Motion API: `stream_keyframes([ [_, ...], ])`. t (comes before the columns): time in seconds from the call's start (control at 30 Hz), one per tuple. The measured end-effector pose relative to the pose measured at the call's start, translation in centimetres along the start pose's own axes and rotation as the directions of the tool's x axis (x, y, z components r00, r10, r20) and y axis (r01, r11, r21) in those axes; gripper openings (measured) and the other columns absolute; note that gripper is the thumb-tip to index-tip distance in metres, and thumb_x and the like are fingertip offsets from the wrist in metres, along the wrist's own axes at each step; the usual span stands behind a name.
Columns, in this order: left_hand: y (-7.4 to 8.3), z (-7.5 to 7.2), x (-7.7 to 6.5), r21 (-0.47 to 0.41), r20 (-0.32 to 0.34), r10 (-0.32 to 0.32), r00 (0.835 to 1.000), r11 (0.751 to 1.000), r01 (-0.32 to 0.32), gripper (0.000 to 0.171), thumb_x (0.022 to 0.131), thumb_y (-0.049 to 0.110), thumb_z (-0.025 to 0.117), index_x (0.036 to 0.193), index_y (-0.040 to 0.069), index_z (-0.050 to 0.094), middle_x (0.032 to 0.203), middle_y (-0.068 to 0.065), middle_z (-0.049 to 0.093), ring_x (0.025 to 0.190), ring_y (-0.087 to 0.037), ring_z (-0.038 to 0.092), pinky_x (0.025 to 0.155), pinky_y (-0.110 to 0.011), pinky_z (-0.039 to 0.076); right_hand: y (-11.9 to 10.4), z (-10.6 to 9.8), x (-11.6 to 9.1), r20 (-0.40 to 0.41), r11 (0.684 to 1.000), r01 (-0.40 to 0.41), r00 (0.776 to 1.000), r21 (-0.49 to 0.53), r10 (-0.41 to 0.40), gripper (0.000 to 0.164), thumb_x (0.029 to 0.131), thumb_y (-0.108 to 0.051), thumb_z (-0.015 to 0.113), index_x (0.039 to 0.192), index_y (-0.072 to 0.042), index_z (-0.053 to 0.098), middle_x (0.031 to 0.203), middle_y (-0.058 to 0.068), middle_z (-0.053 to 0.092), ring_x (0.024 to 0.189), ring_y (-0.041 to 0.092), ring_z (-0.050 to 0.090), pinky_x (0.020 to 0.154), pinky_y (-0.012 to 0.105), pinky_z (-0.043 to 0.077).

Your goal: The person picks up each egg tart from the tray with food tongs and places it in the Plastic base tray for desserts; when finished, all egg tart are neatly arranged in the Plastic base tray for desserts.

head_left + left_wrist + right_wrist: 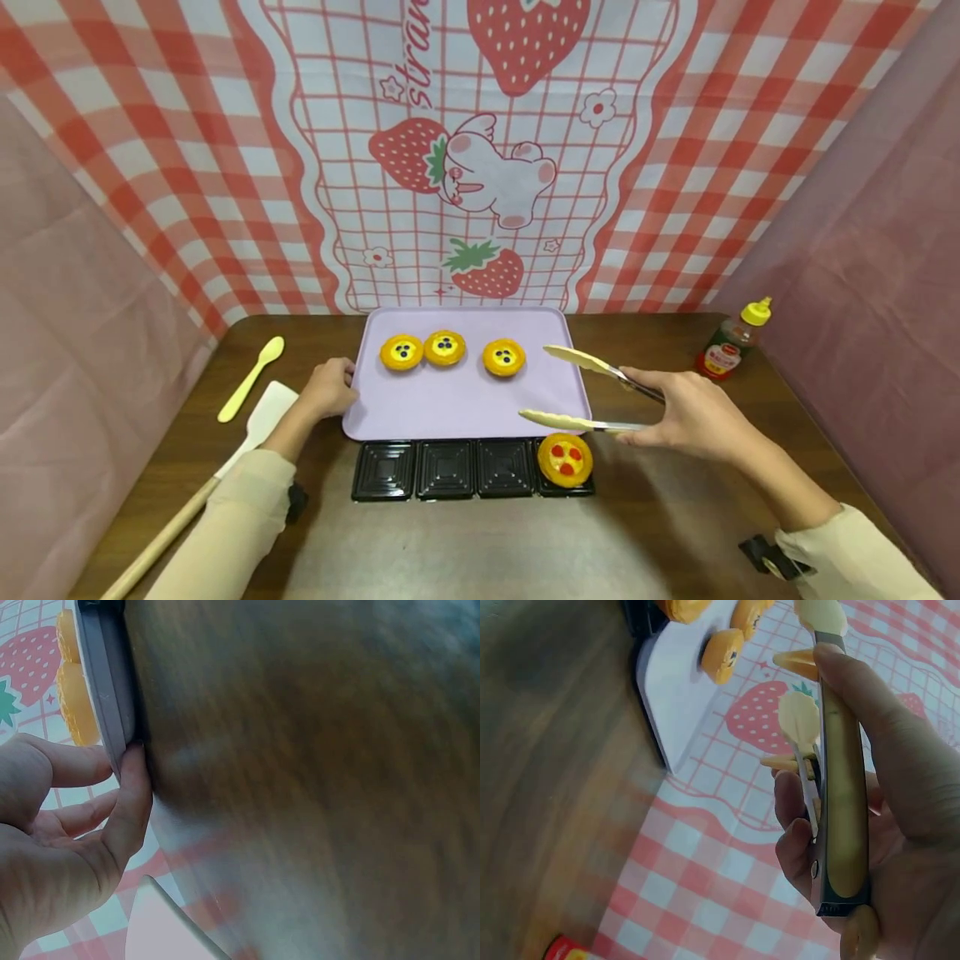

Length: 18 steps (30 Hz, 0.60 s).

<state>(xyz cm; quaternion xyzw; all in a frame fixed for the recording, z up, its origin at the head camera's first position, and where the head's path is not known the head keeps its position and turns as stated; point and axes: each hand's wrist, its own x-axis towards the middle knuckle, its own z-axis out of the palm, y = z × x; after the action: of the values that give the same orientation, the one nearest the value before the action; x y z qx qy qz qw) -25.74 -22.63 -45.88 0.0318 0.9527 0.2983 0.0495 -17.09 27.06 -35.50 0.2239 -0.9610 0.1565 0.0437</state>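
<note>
Mid-frame are one tray (450, 408), three blue-dotted tarts (402, 353) (445, 348) (503, 359), one red-dotted tart (566, 461) and four black compartments (386, 470), at left one spoon (253, 377) and one spatula (267, 412), at right one pair of tongs (583, 359) and one bottle (729, 346), with two hands (332, 389) (693, 414).

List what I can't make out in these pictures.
Head view: handle end of the wooden-handled white spatula, cut off by the bottom edge.
Head view: fine print on the yellow-capped red-labelled bottle, too small.
Head view: floor of the rightmost square black compartment, mostly hidden by the round golden red-topped tart.
Left wrist view: grain of the brown wooden tabletop, blurred.
</note>
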Motion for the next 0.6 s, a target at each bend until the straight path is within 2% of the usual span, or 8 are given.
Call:
stream_keyframes([
  [0.27,0.2,-0.2,0.1,-0.022,-0.011,-0.002,1.000,1.000,0.002,0.041,0.072,-0.004,0.060,0.111,-0.017,0.058,0.090,-0.022,0.067,0.085,-0.035,0.062,0.075,-0.044,0.055,0.3,1.4,4.6,0.006,0.999,-0.038,0.999,0.024,0.037,0.095,0.062,-0.062,0.086,0.134,-0.004,0.061,0.103,0.009,0.072,0.065,0.016,0.050,0.052,0.029,0.042],
  [0.43,0.3,0.0,0.1,-0.041,-0.003,-0.022,1.000,0.999,0.021,0.040,0.073,-0.004,0.061,0.110,-0.015,0.058,0.091,-0.022,0.067,0.086,-0.035,0.062,0.075,-0.043,0.056,0.8,2.6,5.7,0.044,0.996,-0.078,0.996,0.031,0.077,0.096,0.063,-0.060,0.087,0.135,-0.002,0.060,0.107,0.014,0.072,0.067,0.017,0.051,0.053,0.030,0.041],
  [0.6,0.1,-0.1,0.1,-0.028,-0.001,-0.039,0.999,0.999,0.039,0.040,0.071,-0.005,0.061,0.110,-0.015,0.058,0.090,-0.021,0.065,0.085,-0.034,0.061,0.074,-0.042,0.055,0.8,3.8,6.7,0.062,0.996,-0.081,0.995,0.034,0.078,0.097,0.063,-0.062,0.085,0.134,-0.002,0.060,0.109,0.016,0.071,0.065,0.018,0.049,0.052,0.030,0.040],
])
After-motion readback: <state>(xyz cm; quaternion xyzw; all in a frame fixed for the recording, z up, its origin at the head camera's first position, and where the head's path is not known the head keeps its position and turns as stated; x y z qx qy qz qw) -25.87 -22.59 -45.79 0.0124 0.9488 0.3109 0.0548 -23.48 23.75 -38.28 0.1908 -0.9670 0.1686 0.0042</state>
